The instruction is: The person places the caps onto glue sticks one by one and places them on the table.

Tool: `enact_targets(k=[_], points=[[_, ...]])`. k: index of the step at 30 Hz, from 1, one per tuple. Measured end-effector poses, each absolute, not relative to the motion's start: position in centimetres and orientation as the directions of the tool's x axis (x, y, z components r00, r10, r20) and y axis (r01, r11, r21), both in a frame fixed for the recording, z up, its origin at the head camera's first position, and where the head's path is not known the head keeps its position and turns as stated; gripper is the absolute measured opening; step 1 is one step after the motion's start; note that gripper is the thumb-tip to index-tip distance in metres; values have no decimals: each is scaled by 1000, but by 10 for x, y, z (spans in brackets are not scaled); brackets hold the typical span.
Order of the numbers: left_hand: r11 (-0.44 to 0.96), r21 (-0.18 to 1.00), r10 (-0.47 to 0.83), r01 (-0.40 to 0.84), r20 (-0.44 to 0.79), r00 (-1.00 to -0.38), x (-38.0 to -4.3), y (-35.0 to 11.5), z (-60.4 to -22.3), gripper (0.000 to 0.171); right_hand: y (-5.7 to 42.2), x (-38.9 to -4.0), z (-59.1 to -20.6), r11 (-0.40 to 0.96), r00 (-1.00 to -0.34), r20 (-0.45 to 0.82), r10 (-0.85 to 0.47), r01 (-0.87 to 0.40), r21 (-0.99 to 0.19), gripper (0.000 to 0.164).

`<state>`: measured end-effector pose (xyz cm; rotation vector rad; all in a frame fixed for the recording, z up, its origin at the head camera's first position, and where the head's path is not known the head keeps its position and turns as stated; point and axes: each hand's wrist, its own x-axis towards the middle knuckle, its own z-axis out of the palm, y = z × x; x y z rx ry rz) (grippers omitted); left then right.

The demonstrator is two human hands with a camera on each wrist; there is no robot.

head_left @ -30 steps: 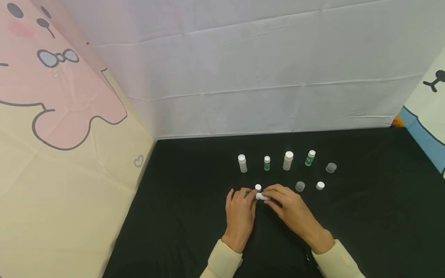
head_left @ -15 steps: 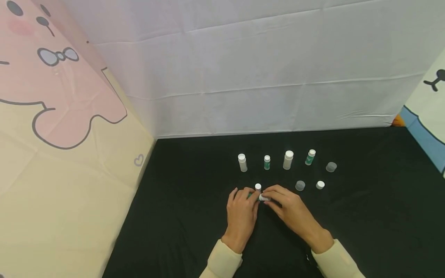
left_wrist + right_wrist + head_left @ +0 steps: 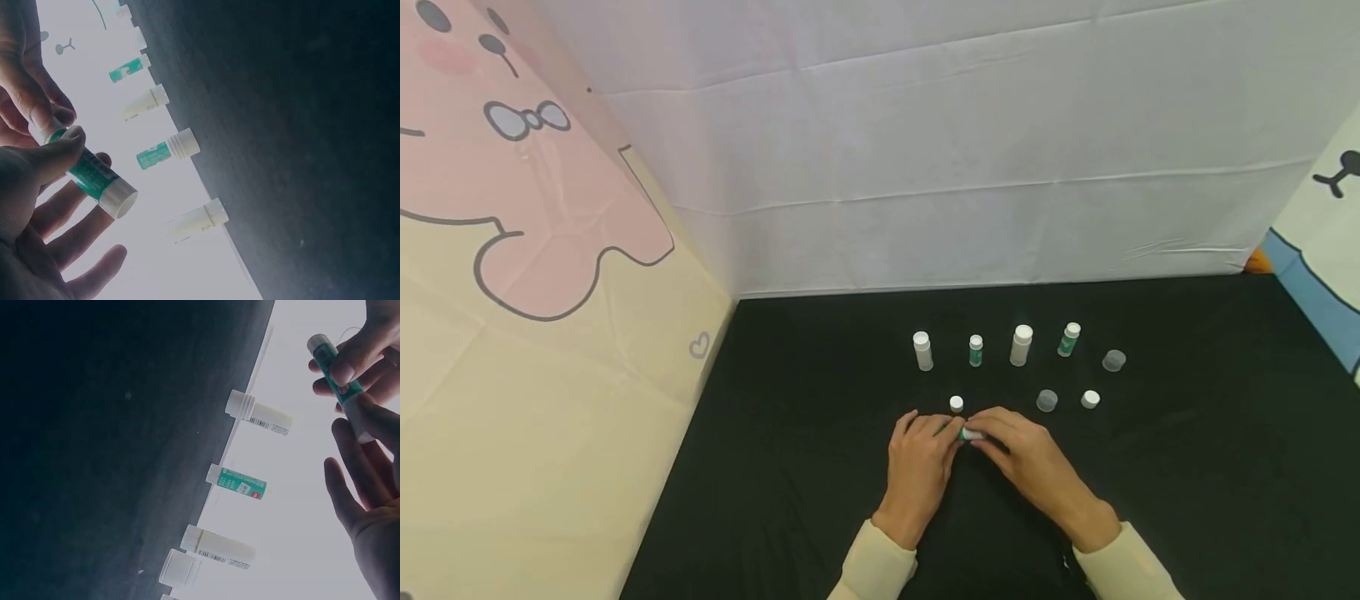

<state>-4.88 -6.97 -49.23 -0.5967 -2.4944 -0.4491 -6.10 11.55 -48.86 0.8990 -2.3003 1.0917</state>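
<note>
Between both hands, low over the black table, lies a slim green glue stick (image 3: 92,175) with white ends. My left hand (image 3: 917,463) pinches its green barrel between thumb and fingers. At the other end, my right hand (image 3: 1039,457) grips the white cap (image 3: 356,419), which sits against the green barrel. The fingers hide part of the join. Just beyond the hands, a small white cap-like piece (image 3: 956,404) stands on the table; its lower part is hard to make out.
Behind the hands stand a white tube (image 3: 923,353), a green glue stick (image 3: 976,352), another white tube (image 3: 1021,347) and a second green stick (image 3: 1069,341). Translucent cups (image 3: 1114,361) and a white cap (image 3: 1090,400) sit to the right. A white cloth wall (image 3: 887,242) closes the back.
My hands have come slightly closer together and a little nearer the body. The white section that showed between them is now covered, with the cap against the green barrel.
</note>
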Motion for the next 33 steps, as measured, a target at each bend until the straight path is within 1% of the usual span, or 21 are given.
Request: enact_targets(k=[8,10,13,17,20,24,28,33], points=[[821,236,301,520,595,-745,-46,-68,-492,18,115,-60,-489,451,-672,642,-369,-734,-509,42],[813,258,299,522,583,-755,-45,-68,-492,18,116,-60,-490,442,-667,643,-376,-739,-508,43],[805,310,293,506,535,-793,-44,-69,-491,17,117,-60,-491,424,-654,646,-395,-753,-503,44],[812,352,278,466,468,-839,-43,-69,-493,22,117,-60,-492,405,-628,657,-418,-776,-484,45],[831,319,286,456,457,-842,-42,-69,-495,22,117,-60,-492,398,-617,661,-427,-784,-475,44],[834,268,312,483,493,-812,-42,-69,-497,16,117,-60,-492,392,-614,665,-425,-787,-476,45],[828,240,326,506,528,-784,-42,-68,-496,15,118,-60,-492,374,-610,672,-419,-791,-485,45],[839,174,349,515,553,-756,-42,-67,-494,13,117,-62,-491,331,-598,700,-390,-800,-500,45]])
